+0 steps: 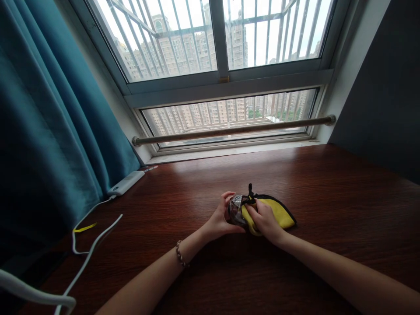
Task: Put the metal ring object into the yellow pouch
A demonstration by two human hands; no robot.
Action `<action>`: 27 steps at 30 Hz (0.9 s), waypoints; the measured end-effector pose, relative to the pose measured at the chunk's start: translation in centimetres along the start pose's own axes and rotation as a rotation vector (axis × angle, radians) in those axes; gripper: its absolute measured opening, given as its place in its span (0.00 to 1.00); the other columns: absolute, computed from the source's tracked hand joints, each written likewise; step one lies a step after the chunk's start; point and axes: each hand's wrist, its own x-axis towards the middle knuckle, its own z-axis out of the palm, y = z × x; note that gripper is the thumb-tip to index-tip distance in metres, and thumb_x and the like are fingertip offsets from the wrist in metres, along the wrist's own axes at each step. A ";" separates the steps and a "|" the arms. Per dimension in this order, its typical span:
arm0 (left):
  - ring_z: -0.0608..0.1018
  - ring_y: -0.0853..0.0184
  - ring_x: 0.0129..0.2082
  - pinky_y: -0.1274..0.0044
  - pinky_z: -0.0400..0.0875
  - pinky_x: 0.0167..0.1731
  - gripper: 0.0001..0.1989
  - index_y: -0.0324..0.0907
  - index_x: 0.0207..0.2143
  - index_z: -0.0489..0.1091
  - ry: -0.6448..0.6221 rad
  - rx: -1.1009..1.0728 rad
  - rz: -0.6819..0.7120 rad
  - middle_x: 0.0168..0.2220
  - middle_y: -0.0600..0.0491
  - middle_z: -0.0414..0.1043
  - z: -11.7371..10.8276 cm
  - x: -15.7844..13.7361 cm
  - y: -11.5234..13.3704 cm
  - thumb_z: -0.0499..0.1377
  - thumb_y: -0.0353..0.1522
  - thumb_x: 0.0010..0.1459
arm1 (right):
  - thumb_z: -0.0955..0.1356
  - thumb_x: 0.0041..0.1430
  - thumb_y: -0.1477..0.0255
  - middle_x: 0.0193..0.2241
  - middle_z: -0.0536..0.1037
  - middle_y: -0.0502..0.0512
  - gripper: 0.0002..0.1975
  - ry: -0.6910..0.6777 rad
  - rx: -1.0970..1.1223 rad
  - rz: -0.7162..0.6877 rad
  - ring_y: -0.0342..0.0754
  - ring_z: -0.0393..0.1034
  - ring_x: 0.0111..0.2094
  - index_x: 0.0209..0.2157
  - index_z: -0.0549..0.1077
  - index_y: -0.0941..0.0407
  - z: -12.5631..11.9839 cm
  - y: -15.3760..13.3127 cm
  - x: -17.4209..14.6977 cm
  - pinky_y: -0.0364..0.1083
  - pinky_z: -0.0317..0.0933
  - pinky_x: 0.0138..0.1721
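My left hand (pixel 220 217) grips a small clear, shiny object (pixel 235 209) over the dark wooden desk (pixel 328 205); what the object is cannot be made out. My right hand (pixel 264 220) presses a yellow cloth with black edging (pixel 278 211) against that object from the right. The cloth's far end lies on the desk, and a short black loop sticks up from it. A beaded bracelet (pixel 180 255) circles my left wrist.
A white power bank (pixel 126 183) lies at the back left with white cables (pixel 88 256) trailing toward the front left edge. A teal curtain (pixel 49 118) hangs at the left. A window with a metal rail (pixel 232 129) closes the back, a dark wall (pixel 387 87) the right.
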 end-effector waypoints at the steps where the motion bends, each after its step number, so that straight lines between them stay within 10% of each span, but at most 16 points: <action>1: 0.71 0.63 0.47 0.75 0.69 0.44 0.45 0.51 0.54 0.48 0.007 -0.007 0.000 0.53 0.48 0.59 0.1 0.0 0.1 0.70 0.25 0.37 | 0.60 0.61 0.64 0.30 0.73 0.58 0.14 0.001 0.008 0.004 0.50 0.66 0.32 0.32 0.69 0.60 0.0 0.0 0.0 0.46 0.54 0.35; 16: 0.76 0.62 0.40 0.74 0.74 0.36 0.42 0.47 0.58 0.53 0.031 -0.094 -0.105 0.54 0.45 0.62 -0.7 0.2 0.7 0.68 0.28 0.42 | 0.68 0.50 0.66 0.35 0.75 0.57 0.15 -0.031 0.131 0.069 0.50 0.69 0.37 0.37 0.70 0.60 0.0 0.2 0.0 0.46 0.59 0.38; 27: 0.76 0.65 0.40 0.75 0.73 0.39 0.50 0.51 0.62 0.41 -0.006 0.023 -0.104 0.49 0.48 0.68 0.3 -0.3 0.5 0.67 0.27 0.43 | 0.60 0.56 0.54 0.22 0.70 0.58 0.21 0.030 -0.001 0.097 0.51 0.63 0.25 0.22 0.65 0.57 0.3 0.1 0.2 0.48 0.50 0.29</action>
